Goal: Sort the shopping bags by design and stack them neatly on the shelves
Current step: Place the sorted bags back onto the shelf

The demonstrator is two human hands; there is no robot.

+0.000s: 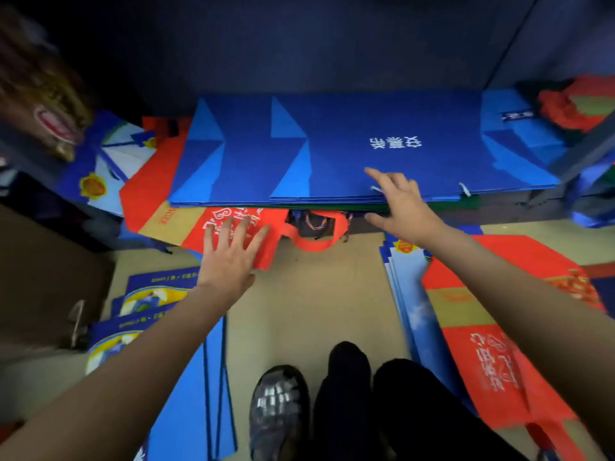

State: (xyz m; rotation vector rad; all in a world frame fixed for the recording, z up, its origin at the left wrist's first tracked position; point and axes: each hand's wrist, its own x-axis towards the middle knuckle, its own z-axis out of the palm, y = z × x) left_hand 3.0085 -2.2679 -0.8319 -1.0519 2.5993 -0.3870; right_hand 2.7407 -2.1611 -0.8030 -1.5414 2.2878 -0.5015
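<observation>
Blue bag stack [366, 151] lies flat on the low shelf, white lettering on top, light-blue triangle panels toward its left end. Your right hand [404, 207] is at the stack's front edge, fingers spread and fairly straight; index fingertip reaches onto the top bag, thumb sticks out below the edge. It grips nothing that shows. A small white cord end pokes out just beside the fingers.

Red bag [233, 227] sits under the blue stack, jutting forward off the shelf edge, with white print, a tan band at its left and a red handle loop [316, 237] hanging out front. Your left hand [229, 251] lies flat on this red bag, fingers splayed and straight, palm down, holding nothing.

Left of the stack: white-and-blue bags [109, 168] with a yellow emblem, partly tucked under the red one. On the floor [306, 294], right side: a red bag pile [492, 354] with white print over light-blue bags [409, 294]. Floor left: dark blue bags [146, 304] with a yellow round design, and a plain blue bag [186, 410] near your left forearm. Far right shelf holds a red bundle [579, 104], blurred. Your shoe [279, 410] and dark trouser legs show at bottom centre.
</observation>
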